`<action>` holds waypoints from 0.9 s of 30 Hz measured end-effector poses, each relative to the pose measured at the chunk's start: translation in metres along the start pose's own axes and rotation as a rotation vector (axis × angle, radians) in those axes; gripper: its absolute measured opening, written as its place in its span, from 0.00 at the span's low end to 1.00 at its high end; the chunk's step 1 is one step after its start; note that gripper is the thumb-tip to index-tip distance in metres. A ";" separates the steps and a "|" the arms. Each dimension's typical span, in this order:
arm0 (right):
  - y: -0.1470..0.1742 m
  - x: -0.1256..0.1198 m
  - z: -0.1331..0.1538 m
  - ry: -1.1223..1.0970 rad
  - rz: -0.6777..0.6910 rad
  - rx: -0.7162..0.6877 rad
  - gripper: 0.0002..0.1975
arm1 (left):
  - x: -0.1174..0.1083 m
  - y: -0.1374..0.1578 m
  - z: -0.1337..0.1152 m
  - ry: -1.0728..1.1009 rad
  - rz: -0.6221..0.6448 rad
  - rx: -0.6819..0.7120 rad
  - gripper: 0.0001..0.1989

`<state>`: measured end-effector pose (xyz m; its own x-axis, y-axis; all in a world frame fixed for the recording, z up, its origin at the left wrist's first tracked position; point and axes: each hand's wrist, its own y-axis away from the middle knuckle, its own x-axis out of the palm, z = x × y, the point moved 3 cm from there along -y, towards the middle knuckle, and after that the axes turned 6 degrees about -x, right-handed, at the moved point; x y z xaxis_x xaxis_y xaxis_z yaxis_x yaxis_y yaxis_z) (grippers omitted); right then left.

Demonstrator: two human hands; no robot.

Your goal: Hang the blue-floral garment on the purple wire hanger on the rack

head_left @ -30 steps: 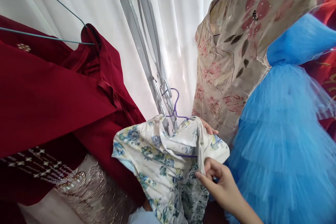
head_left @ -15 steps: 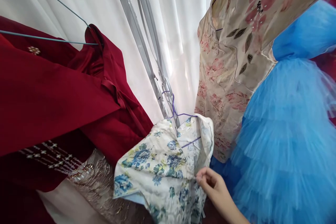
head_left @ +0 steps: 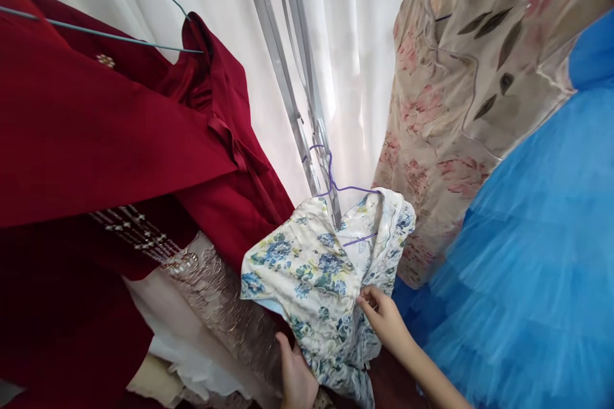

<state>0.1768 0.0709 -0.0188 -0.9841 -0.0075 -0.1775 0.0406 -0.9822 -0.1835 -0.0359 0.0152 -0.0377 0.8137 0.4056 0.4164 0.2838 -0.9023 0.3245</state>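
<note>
A white short-sleeved top [head_left: 307, 268] with a blue flower print hangs from a purple wire hanger [head_left: 330, 172], low on a grey metal stand. At the front opening, my right hand [head_left: 381, 313] has thumb and forefinger closed on the fabric edge. My left hand [head_left: 297, 374] is at the lower left side of the top, its thumb stretched out and apart. The left fingers are partly hidden by the fabric, but the hand looks open. The far side of the neckline folds back, and the inside of the top shows there.
Left is a dark red garment [head_left: 119, 121] on a teal wire hanger [head_left: 119, 41], with beaded clothes below. A beige floral garment [head_left: 432, 140] and a blue tulle dress [head_left: 527, 236] hang on the right. The metal stand [head_left: 275, 38] rises before a white curtain [head_left: 355, 45].
My left hand has come into view from below, beside the top. The right hand keeps its pinch on the opening's edge. The view has shifted, and the top's right side is spread wider.
</note>
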 end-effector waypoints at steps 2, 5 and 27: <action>-0.005 0.003 -0.003 -0.011 0.002 0.003 0.18 | -0.010 0.006 0.005 -0.048 -0.053 0.002 0.40; -0.003 0.010 -0.010 -0.058 0.036 0.034 0.18 | -0.015 0.019 0.002 -0.269 -0.334 0.420 0.36; -0.073 -0.008 0.151 -0.429 -0.163 -0.068 0.15 | 0.094 0.009 0.043 -1.086 0.332 0.511 0.06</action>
<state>0.1561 0.1144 0.1420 -0.9608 0.0547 0.2720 -0.1230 -0.9627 -0.2410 0.0648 0.0392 -0.0327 0.8131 0.0363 -0.5809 -0.0495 -0.9901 -0.1311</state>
